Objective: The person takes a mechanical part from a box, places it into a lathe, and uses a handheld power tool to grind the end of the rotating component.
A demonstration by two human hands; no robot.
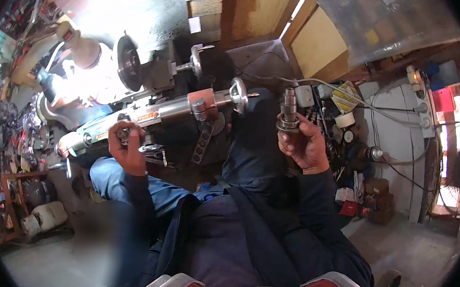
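My right hand (307, 146) is raised right of the middle, its fingers wrapped round the lower end of a stepped metal shaft (289, 103). The shaft stands upright, with a wider ring-shaped part near my fingers. To the left, my left hand (127, 150) is closed on a small round metal part (125, 133), mostly hidden by the fingers. Whether that part is loose or fixed to the machine behind it I cannot tell. Right behind the left hand lies a metal lathe (172, 112), with a shiny handwheel (239, 95) at its right end and a chrome crank (154, 150) beside the hand.
A bright lamp (82, 48) glares at the upper left beside a dark disc (128, 62). Tools and a pressure gauge (349, 136) crowd the right, with cables along the wall. A perforated metal strip (203, 142) hangs below the lathe. Shelves of small items line the left.
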